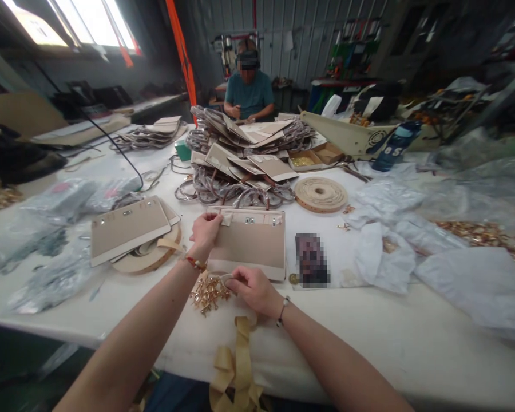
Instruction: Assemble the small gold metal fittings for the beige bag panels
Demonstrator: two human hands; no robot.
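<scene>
A flat beige bag panel [246, 246] with small metal fittings along its top edge lies in front of me. My left hand [205, 233] is closed at its upper left corner, fingertips on a small pale flap there. Close to the panel's lower edge, my right hand [256, 290] is closed in a pinch; a bit of something pale shows at its fingertips, too small to name. Just left of those fingers sits a heap of gold-coloured metal fasteners [209, 294]. A loose tan tape [242, 343] hangs over the table's front edge below my right hand.
Two similar panels [129, 229] rest on a tape roll [141, 263] at left. Behind are piled bag pieces [244, 137], another tape roll [321, 193] and a bottle [397, 147]. Plastic bags [384, 257] lie right. A person [249, 91] sits opposite.
</scene>
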